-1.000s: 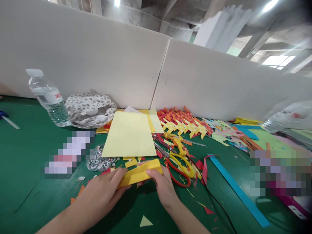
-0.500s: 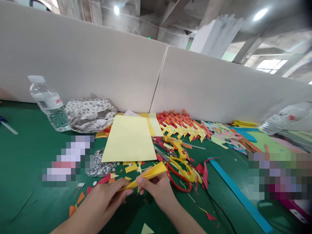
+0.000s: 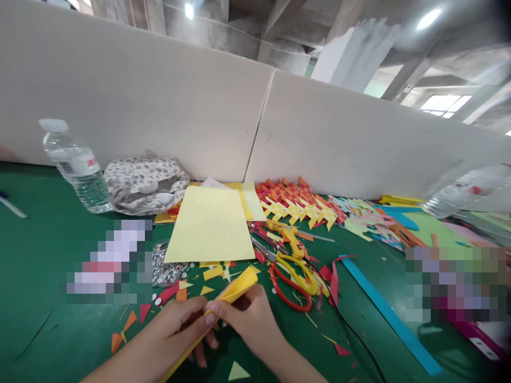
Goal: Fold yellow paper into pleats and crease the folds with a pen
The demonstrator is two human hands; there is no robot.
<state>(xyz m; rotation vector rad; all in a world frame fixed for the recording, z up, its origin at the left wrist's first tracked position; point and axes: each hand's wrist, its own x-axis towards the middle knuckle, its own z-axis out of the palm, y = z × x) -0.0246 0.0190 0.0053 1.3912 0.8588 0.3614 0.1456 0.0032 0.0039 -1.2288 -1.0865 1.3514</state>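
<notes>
A yellow paper strip (image 3: 240,284), folded lengthwise, runs between my two hands over the front of the table. My left hand (image 3: 186,324) grips its lower part, and the tail of the strip passes beneath that hand toward the bottom edge. My right hand (image 3: 249,316) pinches it near the middle, thumb close to the left thumb. The upper end of the strip sticks out beyond my right hand and gapes slightly. Just behind lies a pale yellow paper sheet (image 3: 211,226), with small paper scraps in front of it.
Scissors with red and yellow handles (image 3: 293,303) and a yellow glue gun (image 3: 293,236) lie right of centre, its black cord trailing forward. Woven paper fish (image 3: 299,205) lie behind. A blue strip (image 3: 391,314) crosses the right side. A water bottle (image 3: 77,170) stands left.
Both hands have slid along the yellow strip and come closer together. The strip now tilts more steeply, its tail showing under my left hand.
</notes>
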